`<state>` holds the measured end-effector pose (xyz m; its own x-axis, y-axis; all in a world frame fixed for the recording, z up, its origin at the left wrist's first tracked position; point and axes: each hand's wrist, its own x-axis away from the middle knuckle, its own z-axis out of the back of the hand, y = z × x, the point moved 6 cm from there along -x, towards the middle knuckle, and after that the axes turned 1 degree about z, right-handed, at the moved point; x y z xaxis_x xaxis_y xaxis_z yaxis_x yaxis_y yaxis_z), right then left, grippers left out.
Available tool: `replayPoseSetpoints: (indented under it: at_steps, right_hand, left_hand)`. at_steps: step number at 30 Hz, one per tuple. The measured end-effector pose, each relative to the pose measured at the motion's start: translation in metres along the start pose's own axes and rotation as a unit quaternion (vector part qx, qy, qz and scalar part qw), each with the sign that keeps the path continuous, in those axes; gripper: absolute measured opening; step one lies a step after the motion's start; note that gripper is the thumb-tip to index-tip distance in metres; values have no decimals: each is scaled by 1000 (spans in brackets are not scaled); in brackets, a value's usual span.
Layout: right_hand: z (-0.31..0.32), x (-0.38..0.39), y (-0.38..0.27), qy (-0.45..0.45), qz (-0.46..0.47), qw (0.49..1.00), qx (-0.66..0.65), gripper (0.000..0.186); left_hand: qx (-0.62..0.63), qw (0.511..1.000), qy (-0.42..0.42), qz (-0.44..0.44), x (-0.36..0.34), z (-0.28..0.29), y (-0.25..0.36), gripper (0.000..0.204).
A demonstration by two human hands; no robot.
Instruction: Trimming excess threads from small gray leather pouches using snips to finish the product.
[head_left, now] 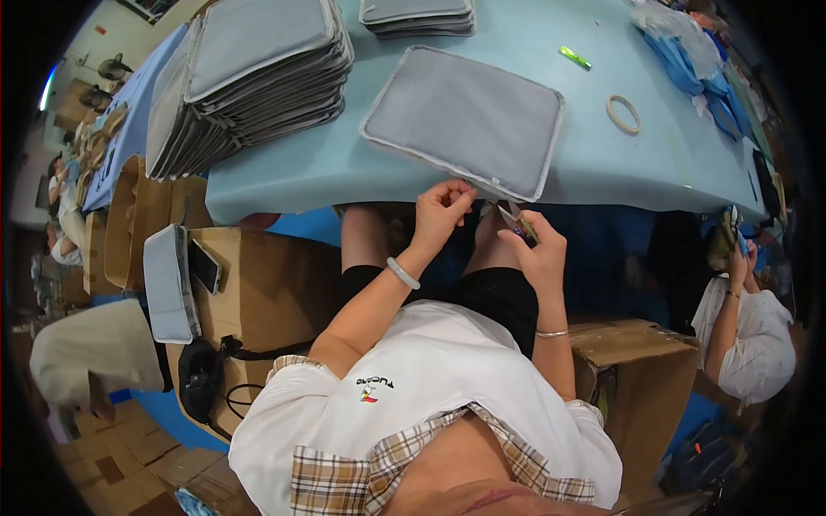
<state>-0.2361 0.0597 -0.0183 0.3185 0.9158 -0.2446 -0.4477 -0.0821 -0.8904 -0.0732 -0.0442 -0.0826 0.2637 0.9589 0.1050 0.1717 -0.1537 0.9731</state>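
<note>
A grey rectangular padded piece (469,120) with pale piped edges lies flat, its near edge at the table's front. Just below that edge my left hand (445,211) is closed in a pinch. Whatever sits between its fingertips is too small to make out. To the right of it, my right hand (542,249) grips a pair of thread snips (515,222), blades pointing up and left toward the piece's near edge. The blades look slightly parted. Most of the handle is covered by my fingers.
On the light blue table (284,185) stand a tall stack of grey padded pieces (262,52) and a smaller stack (417,15). A green wrapper (575,58), a tape roll (623,113) and plastic bags (688,52) lie rightward. Cardboard boxes (267,279) flank me; a co-worker (744,335) sits right.
</note>
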Motion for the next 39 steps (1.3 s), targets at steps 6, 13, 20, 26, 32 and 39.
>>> replayPoseSetpoints:
  at_steps: [6, 13, 20, 26, 32, 39]
  right_hand:
    - [-24, -3, 12, 56, 34, 993, 101, 31]
    - [-35, -7, 9, 61, 55, 982, 168, 31]
    - [-34, -10, 3, 35, 30, 980, 194, 32]
    - [-34, -11, 4, 29, 28, 982, 187, 32]
    - [-35, -14, 5, 30, 35, 984, 172, 30]
    - [-38, -5, -2, -92, 83, 982, 142, 31]
  left_hand:
    - [34, 999, -5, 3, 1, -1, -1, 13]
    - [58, 998, -8, 9, -1, 0, -2, 11]
    - [53, 998, -24, 21, -2, 1, -5, 15]
    - [86, 994, 4, 73, -1, 5, -1, 29]
    - [78, 995, 2, 69, -5, 6, -7, 31]
    - [92, 992, -9, 87, -7, 6, -7, 28]
